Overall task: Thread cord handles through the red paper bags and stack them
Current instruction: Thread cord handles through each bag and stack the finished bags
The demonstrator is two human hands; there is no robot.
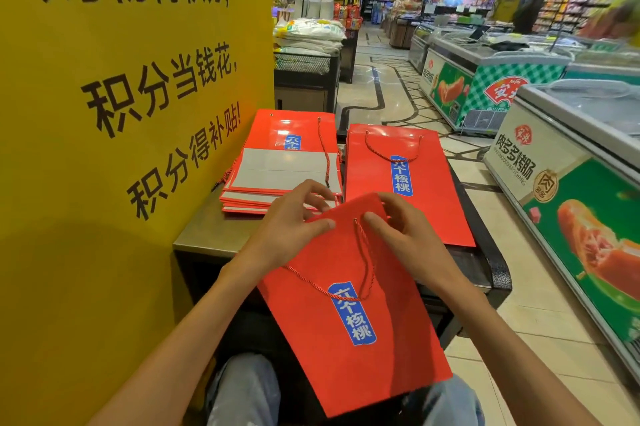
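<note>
A flat red paper bag (349, 339) with a blue label lies tilted over my lap and the table's near edge. My left hand (291, 228) pinches its top edge on the left. At the same edge my right hand (401, 235) holds the bag by the hole where the red cord handle (363, 262) comes out. The cord loops down across the bag's front. On the table behind, a stack of red bags (280, 162) with loose cords lies on the left. A second stack (405, 183) on the right has a threaded bag on top.
The small metal table (201, 235) stands against a tall yellow sign wall (104, 148) on my left. Chest freezers (554, 155) line the right side of a tiled shop aisle (388, 86). Shelves with white sacks (308, 34) stand behind the table.
</note>
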